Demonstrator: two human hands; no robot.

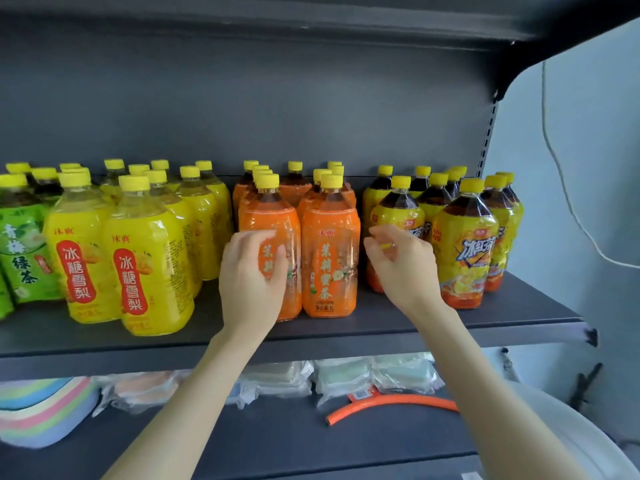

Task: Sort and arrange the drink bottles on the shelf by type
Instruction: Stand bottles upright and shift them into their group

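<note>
Four types stand grouped on the dark metal shelf [415,317]: green-labelled tea bottles [20,251], yellow pear-drink bottles [145,265], orange jasmine-tea bottles [329,258] and dark iced-tea bottles [464,251]. The left hand [249,271] grips the front-left orange bottle [273,216], one of two in front, probably to align it. Whether the curled fingers of the right hand [401,268] grasp anything is unclear.
</note>
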